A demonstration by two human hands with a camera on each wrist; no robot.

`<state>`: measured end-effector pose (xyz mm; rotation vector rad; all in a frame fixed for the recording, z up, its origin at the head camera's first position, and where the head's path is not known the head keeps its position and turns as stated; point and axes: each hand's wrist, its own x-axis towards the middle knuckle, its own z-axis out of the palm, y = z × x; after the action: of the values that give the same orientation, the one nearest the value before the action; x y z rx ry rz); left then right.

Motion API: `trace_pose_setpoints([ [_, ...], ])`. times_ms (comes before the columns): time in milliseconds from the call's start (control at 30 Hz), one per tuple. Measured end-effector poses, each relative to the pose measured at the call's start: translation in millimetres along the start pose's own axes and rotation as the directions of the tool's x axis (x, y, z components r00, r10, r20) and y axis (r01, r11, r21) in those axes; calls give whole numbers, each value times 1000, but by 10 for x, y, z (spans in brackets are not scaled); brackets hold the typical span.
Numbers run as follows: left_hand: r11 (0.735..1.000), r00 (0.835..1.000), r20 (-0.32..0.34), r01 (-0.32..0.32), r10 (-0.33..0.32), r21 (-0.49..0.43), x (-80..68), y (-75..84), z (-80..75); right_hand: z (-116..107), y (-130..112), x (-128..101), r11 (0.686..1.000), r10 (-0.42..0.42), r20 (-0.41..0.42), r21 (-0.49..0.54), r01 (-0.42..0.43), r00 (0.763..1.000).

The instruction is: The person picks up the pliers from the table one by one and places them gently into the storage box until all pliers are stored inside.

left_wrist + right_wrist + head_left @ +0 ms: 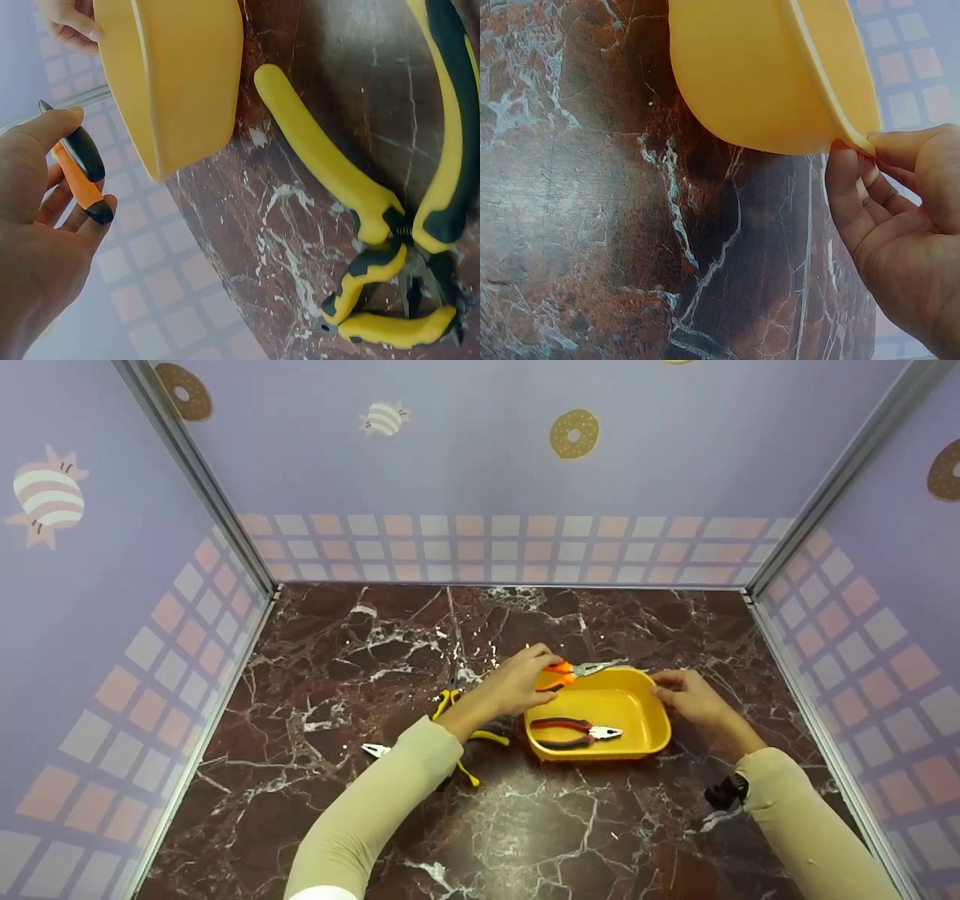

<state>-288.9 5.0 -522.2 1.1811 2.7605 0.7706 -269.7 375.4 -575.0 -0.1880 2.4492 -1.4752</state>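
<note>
Left hand (517, 684) sits mid-frame in the head view, just left of the yellow tray (645, 742). Its fingers (64, 124) are curled round the handles of the orange-handled pliers (574, 670); grip is clear in the left wrist view, thumb on top, other fingers underneath. The pliers are held over the tray's far left rim, metal nose pointing to the right of the frame along the far edge. Can't tell if they touch the rim.

Right hand (694, 697) is at the tray's far right corner. Fingers (847, 176) pinch the rim lip there: thumb above, the rest tucked under, per the right wrist view. Tray stands flat on the dark marble table (360, 645), a bit right of centre.

Inside the tray: red-and-black pliers (574, 732) lying flat on the bottom, nose towards the right.

On the table just left of the tray, partly under the left forearm: yellow-and-black pliers (405, 225), handles spread, and a second yellow-handled tool (390, 326) right beside them in the lower right of the left wrist view. A pale metal tip (374, 750) pokes out left of the forearm; which tool it belongs to is hidden.

Small black object (724, 793) on the table by the right sleeve, lower right; too small to identify.
</note>
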Motion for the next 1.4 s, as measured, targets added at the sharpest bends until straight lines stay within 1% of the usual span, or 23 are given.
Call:
trace_pose_setpoints([
  [167, 1000, 1000, 11, 8, -8, -7, 28, 38, 35, 21, -8, 8, 999, 15, -13, 38, -15, 1000],
  [333, 1000, 999, 35, 19, -19, -2, 55, 51, 79, 39, -14, 20, 997, 43, -24, 65, -42, 999],
  [500, 1000, 999, 37, -2, 2, 0, 89, 45, 133, 35, -15, 15, 994, 60, -13, 96, -58, 998],
  [600, 1000, 1000, 29, -7, 7, -3, 88, 40, 171, 35, -21, 6, 998, 21, -22, 58, -19, 1000],
  [733, 1000, 1000, 25, 8, -8, -15, 68, 36, 234, 51, -19, -12, 1000, -16, -12, 19, 16, 1000],
  [833, 1000, 1000, 23, 14, -14, -28, 72, 38, 270, 63, -18, -18, 999, 3, -3, 52, -3, 1000],
  [967, 999, 999, 32, 18, -16, -39, 118, 38, 296, 52, -31, -13, 998, 4, -17, 55, -3, 1000],
  [1100, 999, 998, 52, 33, -32, -24, 157, 24, 315, 30, -47, -5, 1000, -3, -28, 31, 3, 1000],
  [1233, 999, 997, 60, 42, -41, -8, 166, 8, 344, 21, -40, -3, 1000, 0, -29, 15, 0, 1000],
  [1400, 999, 996, 80, 44, -46, 20, 169, 20, 390, 24, -26, -18, 998, 21, -16, 66, -19, 1000],
])
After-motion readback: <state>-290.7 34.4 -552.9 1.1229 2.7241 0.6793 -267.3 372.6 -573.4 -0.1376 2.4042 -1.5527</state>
